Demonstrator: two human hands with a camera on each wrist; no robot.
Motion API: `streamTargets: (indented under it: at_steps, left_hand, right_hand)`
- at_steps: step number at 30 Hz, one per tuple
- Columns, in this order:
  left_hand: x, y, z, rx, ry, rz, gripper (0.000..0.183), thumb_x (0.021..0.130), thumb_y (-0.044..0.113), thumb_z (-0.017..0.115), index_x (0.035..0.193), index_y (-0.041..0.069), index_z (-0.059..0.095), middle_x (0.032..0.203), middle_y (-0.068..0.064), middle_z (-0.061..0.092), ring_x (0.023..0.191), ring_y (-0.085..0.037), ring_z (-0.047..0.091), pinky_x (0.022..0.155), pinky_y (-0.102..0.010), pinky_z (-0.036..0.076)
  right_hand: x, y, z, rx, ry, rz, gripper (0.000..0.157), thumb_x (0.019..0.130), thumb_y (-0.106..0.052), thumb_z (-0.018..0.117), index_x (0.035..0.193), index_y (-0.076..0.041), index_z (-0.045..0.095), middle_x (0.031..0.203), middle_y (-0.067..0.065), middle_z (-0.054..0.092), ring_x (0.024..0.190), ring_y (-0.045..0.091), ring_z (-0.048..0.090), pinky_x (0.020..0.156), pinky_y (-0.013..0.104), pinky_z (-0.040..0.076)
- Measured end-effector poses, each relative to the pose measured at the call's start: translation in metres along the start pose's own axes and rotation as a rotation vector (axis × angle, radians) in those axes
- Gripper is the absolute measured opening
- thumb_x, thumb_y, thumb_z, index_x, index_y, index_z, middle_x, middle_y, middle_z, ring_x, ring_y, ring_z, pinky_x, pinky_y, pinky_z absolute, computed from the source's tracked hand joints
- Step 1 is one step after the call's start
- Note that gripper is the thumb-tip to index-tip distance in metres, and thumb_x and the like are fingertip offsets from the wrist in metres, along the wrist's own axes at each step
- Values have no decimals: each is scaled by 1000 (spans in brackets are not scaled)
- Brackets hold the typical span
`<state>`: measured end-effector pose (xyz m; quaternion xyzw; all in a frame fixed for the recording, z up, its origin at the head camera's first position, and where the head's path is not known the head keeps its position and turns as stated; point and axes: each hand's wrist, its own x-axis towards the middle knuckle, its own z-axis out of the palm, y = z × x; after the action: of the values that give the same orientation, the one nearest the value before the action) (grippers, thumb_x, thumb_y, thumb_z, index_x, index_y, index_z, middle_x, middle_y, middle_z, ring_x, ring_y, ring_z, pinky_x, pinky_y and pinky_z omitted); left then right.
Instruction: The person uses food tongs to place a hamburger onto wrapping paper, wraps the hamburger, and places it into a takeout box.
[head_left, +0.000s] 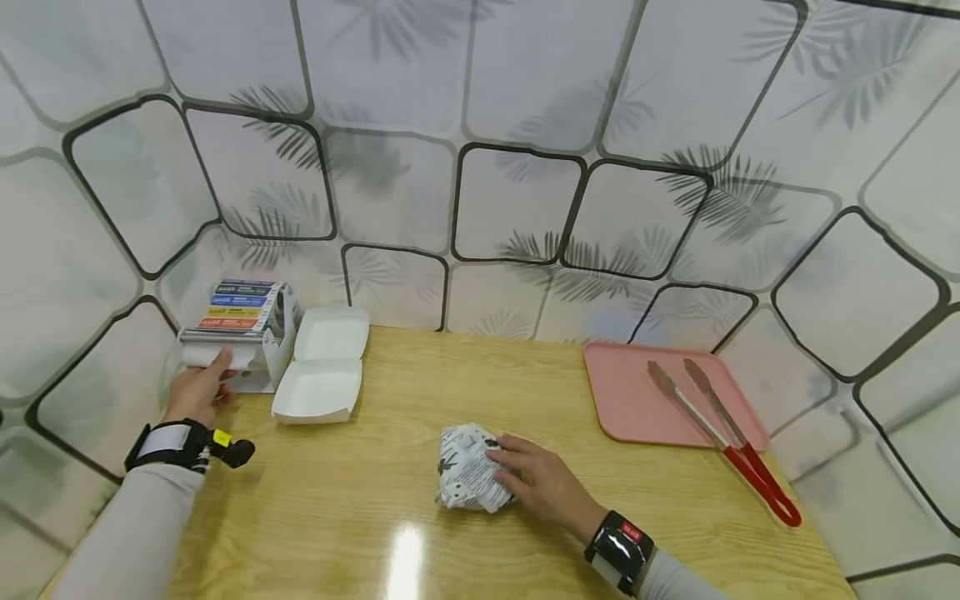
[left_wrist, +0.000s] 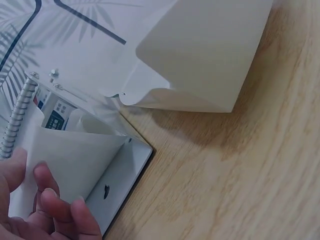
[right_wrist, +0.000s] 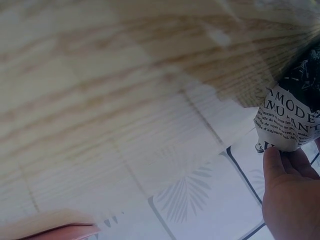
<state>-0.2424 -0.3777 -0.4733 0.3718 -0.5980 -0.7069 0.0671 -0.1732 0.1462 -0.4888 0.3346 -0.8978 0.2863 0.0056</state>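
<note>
In the head view my left hand is at the front of a white label dispenser with coloured bands on top. Its thumb and index finger pinch a white paper strip that hangs from the dispenser's front, seen closely in the left wrist view. At the middle of the table sits a bundle wrapped in printed paper, black lettering on white. My right hand rests its fairly straight fingers on the bundle's right side. In the right wrist view, fingertips touch the lower edge of the wrapping.
An opened white clamshell box stands just right of the dispenser. On the right, a pink tray bears red-handled metal tongs, whose handles reach past its edge. A patterned curtain hangs behind the wooden table.
</note>
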Motion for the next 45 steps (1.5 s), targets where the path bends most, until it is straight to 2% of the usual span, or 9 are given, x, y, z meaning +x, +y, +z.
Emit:
streamTargets:
  at_steps: [10, 22, 25, 28, 31, 35, 40, 43, 45]
  left_hand:
    - [-7, 1, -2, 0, -31, 0, 32, 96, 43, 64, 106, 14, 56, 66, 11, 58, 60, -12, 47, 51, -26, 42]
    - [-5, -13, -9, 157, -37, 51, 42, 97, 49, 61, 95, 8, 62, 63, 8, 57, 57, -12, 45, 49, -27, 37]
    - [-6, -16, -10, 224, 24, 81, 60, 95, 55, 61, 111, -2, 63, 78, -1, 60, 71, -18, 51, 61, -30, 44]
    - [-9, -16, -12, 347, 132, 159, 80, 93, 56, 63, 133, -10, 44, 104, -15, 53, 97, -29, 50, 81, -40, 45]
    - [-12, -9, -12, 430, 215, 268, 71, 95, 50, 61, 133, -7, 43, 111, -16, 50, 104, -30, 48, 86, -41, 43]
    - [-13, 8, -6, 309, 190, 295, 45, 101, 49, 50, 114, 9, 66, 88, 8, 58, 79, -13, 51, 70, -30, 38]
    - [-15, 21, 1, 127, 179, 196, 30, 104, 48, 49, 96, 22, 62, 73, 18, 55, 66, -6, 50, 65, -27, 36]
    - [-15, 22, 1, 132, 192, 188, 25, 104, 43, 51, 97, 21, 60, 74, 18, 54, 68, -6, 50, 66, -27, 36]
    - [-16, 19, 2, 199, 209, 234, 29, 103, 43, 52, 102, 16, 63, 77, 16, 53, 71, -7, 49, 67, -28, 37]
  right_hand:
    - [0, 1, 0, 0, 15, -11, 34, 99, -22, 68, 132, -12, 70, 143, 14, 58, 134, 31, 53, 105, 51, 46]
    - [0, 1, 0, 3, 17, -3, 34, 100, -23, 67, 132, -12, 69, 142, 14, 58, 134, 31, 53, 105, 51, 46]
    - [-1, 1, 1, 5, 15, -1, 34, 99, -23, 68, 132, -12, 70, 142, 14, 58, 134, 31, 53, 105, 51, 46]
    - [-1, 0, 1, 15, 9, 6, 34, 99, -23, 68, 132, -12, 70, 142, 14, 58, 134, 31, 52, 106, 51, 46]
    - [-1, 0, 1, 20, 2, 11, 35, 99, -23, 69, 132, -13, 69, 143, 13, 58, 135, 30, 52, 106, 50, 46]
    - [0, 2, 1, 6, 8, 15, 36, 99, -23, 69, 133, -13, 69, 144, 11, 58, 135, 29, 52, 107, 50, 45]
    - [1, 2, 1, 4, 14, 8, 35, 99, -23, 68, 133, -12, 69, 143, 13, 58, 134, 31, 52, 107, 51, 45]
    - [1, 1, 1, 7, 6, 8, 35, 100, -23, 67, 133, -12, 69, 143, 14, 58, 135, 31, 52, 107, 51, 45]
    - [1, 0, 1, 9, 1, 12, 35, 100, -24, 67, 133, -12, 69, 143, 14, 58, 135, 31, 52, 107, 51, 45]
